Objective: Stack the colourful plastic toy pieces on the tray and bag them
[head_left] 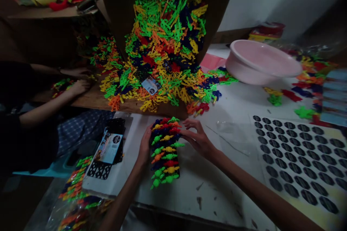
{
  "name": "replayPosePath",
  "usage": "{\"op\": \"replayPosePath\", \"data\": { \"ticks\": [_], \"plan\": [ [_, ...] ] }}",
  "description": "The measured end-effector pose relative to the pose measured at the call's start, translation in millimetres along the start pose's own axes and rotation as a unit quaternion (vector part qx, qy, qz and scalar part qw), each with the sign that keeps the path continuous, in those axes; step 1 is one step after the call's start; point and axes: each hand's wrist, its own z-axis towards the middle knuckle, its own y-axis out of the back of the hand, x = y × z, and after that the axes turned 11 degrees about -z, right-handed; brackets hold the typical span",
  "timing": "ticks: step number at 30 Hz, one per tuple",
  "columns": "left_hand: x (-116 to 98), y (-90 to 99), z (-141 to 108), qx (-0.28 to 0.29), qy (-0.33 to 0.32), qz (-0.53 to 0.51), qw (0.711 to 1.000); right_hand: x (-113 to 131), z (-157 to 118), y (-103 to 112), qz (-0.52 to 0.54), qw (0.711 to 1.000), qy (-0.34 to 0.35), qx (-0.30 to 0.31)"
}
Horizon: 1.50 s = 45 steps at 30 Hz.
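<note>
Row of moulded plastic connector pieces point(165, 153) lies on the white tabletop point(208, 191), just below the wooden board's edge. Glossy, knobby, multi-armed shapes in green, yellow, red, orange and navy, packed tight into a long, narrow column. Left hand point(145, 147) cups the row's left side, fingers together and upright against it. Right hand point(197, 138) is on the far right side, fingers spread and curved, fingertips point(184, 132) on the pieces. Both press in from the sides; no single-piece pinch visible.

Big loose heap of same pieces point(165, 39) spills down a dark board onto the wooden board point(130, 105). Pink plastic basin point(260, 61) sits tilted at right, with more loose pieces point(306, 86) beyond. Sheet of round black stickers point(295, 158) lies right of the hands. Printed card point(108, 148) rests on black lattice plastic point(99, 170) to the left. Clear bag of pieces point(74, 195) sits lower left. Co-worker's hands point(77, 79) rest on the wooden board.
</note>
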Motion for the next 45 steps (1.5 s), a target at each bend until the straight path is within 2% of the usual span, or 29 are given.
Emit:
{"op": "replayPosePath", "data": {
  "ticks": [4, 7, 9, 11, 12, 13, 14, 15, 17, 18, 20, 22, 24, 27, 30, 32, 37, 39, 42, 45],
  "plan": [
    [0, 1.2, -2, 0.007, -0.020, 0.011, 1.000, 3, 2, 0, -0.008, 1.000, -0.002, 0.013],
    [1, 11.1, -1, 0.001, -0.027, 0.030, 0.999, 9, -5, 4, -0.008, 1.000, -0.007, 0.030],
    [3, 20.7, 0, -0.002, -0.033, 0.038, 0.999, 7, -12, 10, -0.011, 1.000, -0.029, 0.008],
    [6, 30.5, 1, -0.005, -0.038, 0.047, 0.998, -4, -12, 18, -0.059, 0.990, -0.121, -0.052],
    [8, 34.7, 0, -0.012, -0.041, 0.053, 0.998, -12, -8, 23, -0.102, 0.973, -0.192, -0.071],
    [10, 38.1, 0, -0.019, -0.042, 0.062, 0.997, -22, -2, 27, -0.151, 0.949, -0.268, -0.065],
    [13, 40.4, -1, -0.030, -0.045, 0.074, 0.996, -31, 7, 31, -0.200, 0.918, -0.341, -0.027],
    [15, 41.8, -2, -0.043, -0.047, 0.086, 0.994, -41, 16, 33, -0.242, 0.883, -0.400, 0.036],
    [20, 42.1, -5, -0.063, -0.050, 0.106, 0.991, -56, 34, 34, -0.293, 0.823, -0.455, 0.173],
    [21, 41.4, -7, -0.067, -0.051, 0.113, 0.990, -61, 40, 33, -0.305, 0.807, -0.459, 0.214],
    [23, 39.9, -12, -0.068, -0.056, 0.118, 0.989, -66, 43, 30, -0.307, 0.798, -0.462, 0.235],
    [22, 39.1, -18, -0.061, -0.059, 0.122, 0.989, -66, 35, 31, -0.262, 0.806, -0.485, 0.216],
    [21, 39.2, -25, -0.059, -0.055, 0.128, 0.989, -61, 19, 36, -0.168, 0.819, -0.520, 0.175],
    [19, 40.0, -36, -0.057, -0.052, 0.132, 0.988, -40, -10, 45, 0.046, 0.833, -0.549, 0.054],
    [18, 41.1, -44, -0.047, -0.056, 0.137, 0.988, -5, -36, 50, 0.249, 0.806, -0.532, -0.070],
    [17, 42.3, -49, -0.044, -0.057, 0.143, 0.987, 21, -48, 48, 0.323, 0.783, -0.519, -0.111],
    [12, 47.8, -63, -0.046, -0.065, 0.154, 0.985, 65, -63, 35, 0.442, 0.726, -0.514, -0.114],
    [9, 50.9, -70, -0.038, -0.069, 0.142, 0.987, 73, -65, 28, 0.460, 0.719, -0.509, -0.114],
    [6, 55.6, -81, -0.042, -0.074, 0.147, 0.985, 76, -67, 17, 0.437, 0.740, -0.502, -0.094],
    [4, 59.6, -91, -0.052, -0.074, 0.171, 0.981, 74, -69, 7, 0.386, 0.787, -0.478, -0.049]
  ]
}}
